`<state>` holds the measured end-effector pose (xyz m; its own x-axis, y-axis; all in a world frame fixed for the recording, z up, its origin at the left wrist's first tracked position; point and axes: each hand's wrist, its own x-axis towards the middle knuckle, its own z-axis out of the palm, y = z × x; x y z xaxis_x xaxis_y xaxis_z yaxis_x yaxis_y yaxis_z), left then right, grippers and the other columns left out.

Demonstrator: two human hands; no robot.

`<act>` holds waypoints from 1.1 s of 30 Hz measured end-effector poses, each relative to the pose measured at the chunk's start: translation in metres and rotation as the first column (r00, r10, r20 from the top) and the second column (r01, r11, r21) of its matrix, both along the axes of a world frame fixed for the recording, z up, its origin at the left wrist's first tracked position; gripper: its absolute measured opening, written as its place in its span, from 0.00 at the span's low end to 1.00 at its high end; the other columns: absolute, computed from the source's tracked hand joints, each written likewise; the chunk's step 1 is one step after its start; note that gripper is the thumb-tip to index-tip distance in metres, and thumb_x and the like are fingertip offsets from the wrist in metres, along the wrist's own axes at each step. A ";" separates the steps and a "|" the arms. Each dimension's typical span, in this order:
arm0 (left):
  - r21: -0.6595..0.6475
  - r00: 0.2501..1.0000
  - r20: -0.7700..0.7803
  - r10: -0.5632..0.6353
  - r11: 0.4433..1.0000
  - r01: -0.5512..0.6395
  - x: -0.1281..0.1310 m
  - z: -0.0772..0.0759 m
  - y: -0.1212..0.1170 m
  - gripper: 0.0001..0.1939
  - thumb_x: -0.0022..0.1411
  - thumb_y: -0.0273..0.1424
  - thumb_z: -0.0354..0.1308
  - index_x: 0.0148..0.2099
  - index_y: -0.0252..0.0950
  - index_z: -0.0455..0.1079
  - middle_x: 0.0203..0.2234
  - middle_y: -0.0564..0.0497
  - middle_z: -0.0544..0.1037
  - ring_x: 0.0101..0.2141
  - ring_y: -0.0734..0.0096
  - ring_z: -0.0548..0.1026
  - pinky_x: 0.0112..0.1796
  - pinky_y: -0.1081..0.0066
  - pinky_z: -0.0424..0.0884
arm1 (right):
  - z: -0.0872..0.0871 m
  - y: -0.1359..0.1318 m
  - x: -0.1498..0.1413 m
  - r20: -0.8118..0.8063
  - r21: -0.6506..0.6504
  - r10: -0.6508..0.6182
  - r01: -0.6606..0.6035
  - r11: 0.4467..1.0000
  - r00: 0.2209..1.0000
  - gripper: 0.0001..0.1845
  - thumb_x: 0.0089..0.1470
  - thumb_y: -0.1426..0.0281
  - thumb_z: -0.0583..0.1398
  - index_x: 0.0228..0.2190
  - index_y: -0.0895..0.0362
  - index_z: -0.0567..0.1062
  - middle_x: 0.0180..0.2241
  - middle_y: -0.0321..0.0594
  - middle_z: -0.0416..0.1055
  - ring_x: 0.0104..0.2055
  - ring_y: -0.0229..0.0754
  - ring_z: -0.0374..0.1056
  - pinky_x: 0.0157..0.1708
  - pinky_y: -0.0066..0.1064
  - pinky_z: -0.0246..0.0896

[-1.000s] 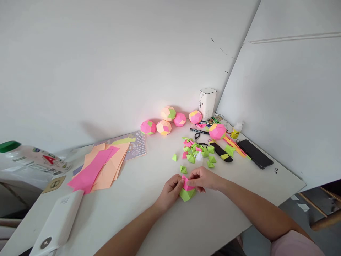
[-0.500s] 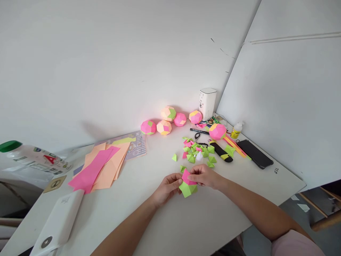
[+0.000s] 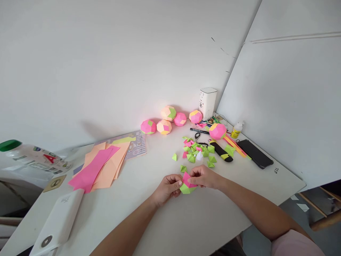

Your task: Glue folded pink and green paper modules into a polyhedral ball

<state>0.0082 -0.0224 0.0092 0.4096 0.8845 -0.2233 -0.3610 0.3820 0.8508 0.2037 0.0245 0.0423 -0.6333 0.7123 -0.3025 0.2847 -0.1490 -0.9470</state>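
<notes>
Between my hands is a partly built paper ball (image 3: pixel 187 189) of green and pink folded pieces, held just above the table. My left hand (image 3: pixel 170 187) grips its left edge, thumb on top. My right hand (image 3: pixel 203 176) pinches the pink part at the upper right; the fingertips hide some of that side. Just beyond lies a single green folded piece (image 3: pixel 183 168). A heap of green and pink folded pieces (image 3: pixel 191 157) lies farther back, with a small white-capped bottle (image 3: pixel 199 156) beside it, partly hidden by my right hand.
Several finished paper balls (image 3: pixel 148 127) line the wall. Right of the heap lie a box cutter (image 3: pixel 221 152), scissors (image 3: pixel 197 136), a phone (image 3: pixel 255 153) and a glue bottle (image 3: pixel 236 130). At left are paper sheets (image 3: pixel 102 167), a white power bank (image 3: pixel 59 222) and a green-capped bottle (image 3: pixel 34 156).
The paper ball has tipped in my hands, so less of its green lower face shows. Both hands keep their hold and have shifted only slightly.
</notes>
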 end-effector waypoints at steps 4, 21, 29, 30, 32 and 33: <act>0.010 1.000 0.016 0.004 1.000 -0.004 0.000 0.001 0.000 0.15 0.45 0.38 0.68 0.24 0.32 0.68 0.17 0.57 0.65 0.16 0.83 0.59 0.15 0.78 0.53 | 0.000 0.000 0.000 0.025 -0.008 0.007 -0.007 1.000 1.000 0.12 0.46 0.64 0.62 0.21 0.58 0.67 0.17 0.28 0.58 0.17 0.29 0.53 0.15 0.21 0.48; 0.003 0.999 -0.031 -0.021 1.000 0.021 0.000 0.000 0.000 0.17 0.46 0.40 0.67 0.23 0.33 0.67 0.13 0.60 0.62 0.13 0.84 0.56 0.12 0.78 0.57 | -0.007 -0.001 -0.006 -0.078 -0.077 0.067 -0.073 0.994 0.995 0.16 0.46 0.60 0.64 0.23 0.59 0.67 0.19 0.28 0.57 0.20 0.29 0.48 0.18 0.23 0.41; -0.008 1.000 -0.030 -0.004 1.000 0.004 0.000 -0.001 0.000 0.17 0.47 0.40 0.67 0.23 0.32 0.66 0.13 0.59 0.62 0.13 0.83 0.57 0.12 0.78 0.58 | -0.006 -0.003 -0.007 -0.069 -0.070 0.068 -0.073 0.995 0.995 0.16 0.46 0.60 0.64 0.23 0.59 0.67 0.19 0.28 0.57 0.21 0.29 0.49 0.19 0.23 0.43; -0.011 1.000 -0.031 -0.001 1.000 0.000 0.000 -0.001 0.000 0.17 0.47 0.40 0.66 0.23 0.33 0.66 0.13 0.60 0.62 0.13 0.83 0.58 0.12 0.78 0.58 | -0.006 -0.003 -0.007 -0.069 -0.078 0.058 -0.063 0.995 0.996 0.16 0.45 0.60 0.64 0.24 0.59 0.67 0.20 0.28 0.57 0.20 0.28 0.49 0.19 0.22 0.43; -0.019 0.999 -0.044 0.005 1.000 -0.005 0.000 -0.001 0.000 0.18 0.46 0.41 0.67 0.23 0.33 0.66 0.12 0.60 0.62 0.12 0.83 0.58 0.12 0.78 0.58 | -0.007 -0.004 -0.009 -0.070 -0.107 0.031 -0.039 0.994 0.997 0.17 0.45 0.60 0.65 0.26 0.58 0.66 0.21 0.28 0.59 0.20 0.28 0.50 0.18 0.22 0.43; -0.022 0.999 -0.053 0.004 1.000 -0.005 0.000 -0.001 0.000 0.18 0.46 0.42 0.67 0.23 0.33 0.66 0.12 0.60 0.62 0.12 0.83 0.57 0.12 0.78 0.58 | -0.008 -0.005 -0.009 -0.067 -0.126 0.017 -0.025 0.992 0.998 0.17 0.45 0.59 0.65 0.27 0.57 0.65 0.21 0.28 0.59 0.20 0.28 0.50 0.17 0.21 0.44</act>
<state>0.0086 -0.0226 0.0087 0.3928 0.8808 -0.2644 -0.3177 0.3998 0.8598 0.1943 0.0199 0.0342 -0.6694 0.6570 -0.3468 0.2267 -0.2639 -0.9375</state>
